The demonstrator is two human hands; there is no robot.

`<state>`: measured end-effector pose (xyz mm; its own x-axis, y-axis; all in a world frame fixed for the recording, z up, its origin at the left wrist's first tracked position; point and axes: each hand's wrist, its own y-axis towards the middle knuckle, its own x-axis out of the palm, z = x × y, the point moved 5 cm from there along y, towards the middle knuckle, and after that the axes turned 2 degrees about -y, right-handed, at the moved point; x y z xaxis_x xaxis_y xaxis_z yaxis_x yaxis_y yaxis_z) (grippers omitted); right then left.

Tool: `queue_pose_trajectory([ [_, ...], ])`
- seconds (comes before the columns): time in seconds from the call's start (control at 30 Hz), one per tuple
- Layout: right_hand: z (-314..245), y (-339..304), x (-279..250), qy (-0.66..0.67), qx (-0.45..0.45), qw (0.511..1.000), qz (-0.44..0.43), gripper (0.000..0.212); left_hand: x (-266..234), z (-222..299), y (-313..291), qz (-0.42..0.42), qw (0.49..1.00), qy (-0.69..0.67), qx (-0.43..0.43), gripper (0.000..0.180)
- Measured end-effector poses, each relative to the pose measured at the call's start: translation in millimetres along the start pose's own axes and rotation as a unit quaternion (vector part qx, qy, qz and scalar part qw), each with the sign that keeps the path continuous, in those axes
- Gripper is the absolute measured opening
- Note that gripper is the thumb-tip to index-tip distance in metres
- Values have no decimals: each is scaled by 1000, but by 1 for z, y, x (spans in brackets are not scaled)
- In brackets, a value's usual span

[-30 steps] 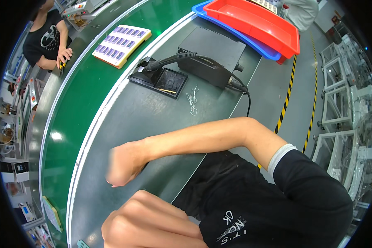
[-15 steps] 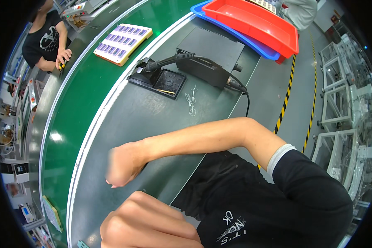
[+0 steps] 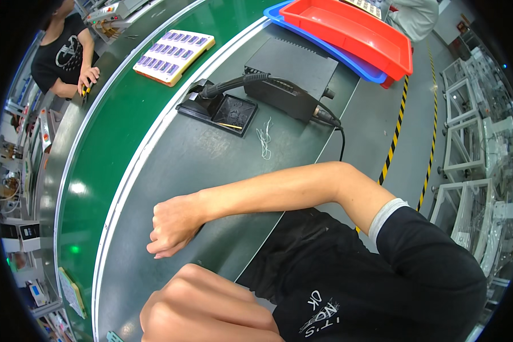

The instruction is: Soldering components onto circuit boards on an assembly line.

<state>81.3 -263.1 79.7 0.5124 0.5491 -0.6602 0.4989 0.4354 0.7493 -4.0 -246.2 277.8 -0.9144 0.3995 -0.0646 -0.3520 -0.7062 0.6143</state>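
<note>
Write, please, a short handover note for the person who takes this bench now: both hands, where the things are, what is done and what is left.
Right hand: loosely closed, fingers curled, on the grey table, forearm across the body; nothing seen in it.
Left hand: at the lower edge, close to the camera, closed; whether it holds something is not visible.
Things: soldering iron sits in its black stand, the black box behind it, a bit of thin wire beside it. A tray of small purple parts lies on the green belt.
Done: no finished piece visible.
Left: iron and wire untouched.
</note>
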Motion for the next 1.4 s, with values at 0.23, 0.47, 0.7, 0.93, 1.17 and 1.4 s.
queue_pose_trajectory([
  [0.23, 3, 0, 3, 3, 2, 1000, -1, 40, -5, 2, -6, 26, 999, -10, -20, 24],
  [0.47, 5, 1, 5, 5, -1, 1000, 4, 39, -9, 2, -7, 10, 1000, -5, -28, 25],
  [0.7, 7, 2, 10, 2, 0, 1000, 2, 39, -11, 0, -12, -3, 1000, 8, -11, 27],
  [0.93, 8, 2, 13, 2, 1, 1000, 4, 40, -13, 1, -14, -4, 1000, 10, -4, 28],
  [1.17, 10, 3, 15, 4, -1, 1000, 2, 41, -15, 5, -14, 19, 1000, -2, -15, 24],
  [1.4, 10, 7, 19, 6, -3, 1000, 0, 41, -20, 4, -17, -10, 1000, 1, -10, 26],
])
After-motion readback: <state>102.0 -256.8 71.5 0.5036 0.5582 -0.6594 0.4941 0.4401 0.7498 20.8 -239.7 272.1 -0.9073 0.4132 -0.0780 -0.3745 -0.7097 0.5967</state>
